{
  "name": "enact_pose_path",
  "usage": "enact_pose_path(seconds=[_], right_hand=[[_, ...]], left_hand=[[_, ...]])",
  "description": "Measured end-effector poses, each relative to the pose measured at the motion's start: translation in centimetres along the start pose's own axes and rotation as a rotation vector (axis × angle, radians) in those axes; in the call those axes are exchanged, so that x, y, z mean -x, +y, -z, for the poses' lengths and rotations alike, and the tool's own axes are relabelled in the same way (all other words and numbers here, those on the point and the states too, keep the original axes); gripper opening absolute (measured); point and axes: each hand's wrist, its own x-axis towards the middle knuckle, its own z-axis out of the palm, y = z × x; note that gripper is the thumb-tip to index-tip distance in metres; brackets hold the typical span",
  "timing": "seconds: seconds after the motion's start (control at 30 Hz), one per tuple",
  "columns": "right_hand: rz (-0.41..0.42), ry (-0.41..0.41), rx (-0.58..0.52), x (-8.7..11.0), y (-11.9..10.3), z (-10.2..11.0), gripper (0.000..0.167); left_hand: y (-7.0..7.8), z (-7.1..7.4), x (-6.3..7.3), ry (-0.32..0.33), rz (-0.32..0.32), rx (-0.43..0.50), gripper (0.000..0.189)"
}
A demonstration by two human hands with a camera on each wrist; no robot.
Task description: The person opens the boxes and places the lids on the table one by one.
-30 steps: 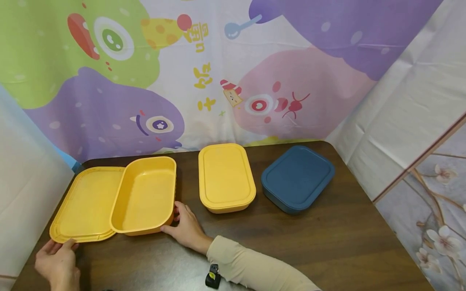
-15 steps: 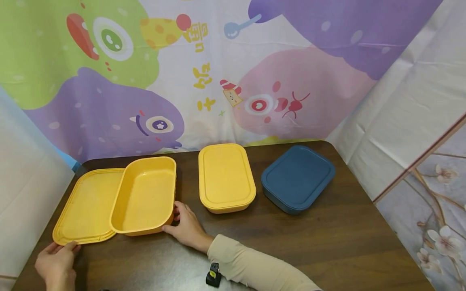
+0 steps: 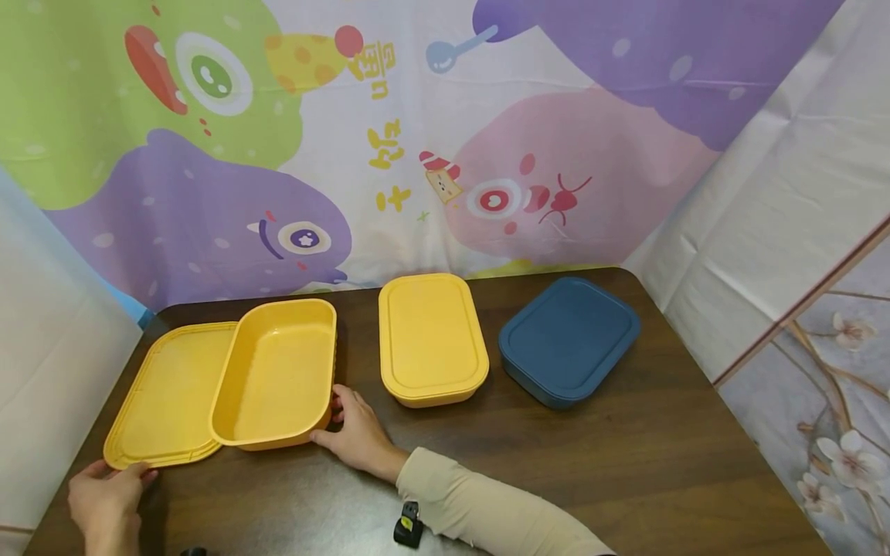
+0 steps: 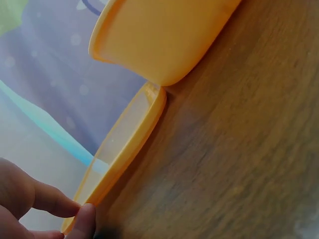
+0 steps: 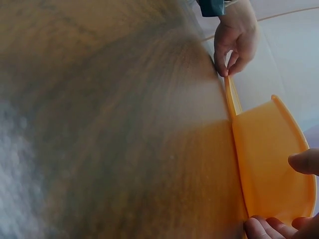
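An uncovered yellow lunch box [image 3: 278, 371] stands upright at the left of the table. Its right rim and front corner meet my right hand [image 3: 358, 432], thumb on the front wall and fingers round the side. Beside it a yellow lid [image 3: 167, 394] lies with its grooved rim facing up, the box overlapping its right edge in the head view. My left hand [image 3: 107, 498] pinches the lid's near left corner between thumb and fingers. The left wrist view shows that pinch on the lid's edge [image 4: 132, 144] close up.
A lidded yellow lunch box [image 3: 434, 340] stands mid-table, with a lidded dark blue one [image 3: 568, 340] to its right. A small black object [image 3: 408, 525] appears by the right sleeve [image 3: 487, 494]. A cartoon-printed curtain [image 3: 417, 139] hangs behind the wooden table [image 3: 626, 479].
The lid's near left corner has shifted slightly right and toward me, with my left hand on it. My right hand and the uncovered box have stayed in place.
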Motion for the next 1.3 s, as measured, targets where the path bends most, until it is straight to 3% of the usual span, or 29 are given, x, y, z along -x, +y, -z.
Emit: enact_pose_path(seconds=[0.37,0.93,1.17,1.3], right_hand=[[-0.005,-0.009,-0.008,-0.02,0.14,-0.04,0.065],[-0.025,-0.018,-0.023,0.07,0.09,0.12,0.066],[-0.034,-0.026,-0.018,0.16,-0.30,0.46,0.065],[-0.036,-0.028,-0.013,0.22,-0.41,0.69,0.064]], left_hand=[[-0.17,-0.06,-0.03,0.016,-0.034,-0.094,0.088],[-0.36,-0.23,-0.21,0.035,-0.106,-0.130,0.085],[-0.59,-0.26,0.21,0.066,-0.128,-0.277,0.078],[-0.61,-0.21,0.59,0.094,-0.125,-0.305,0.076]])
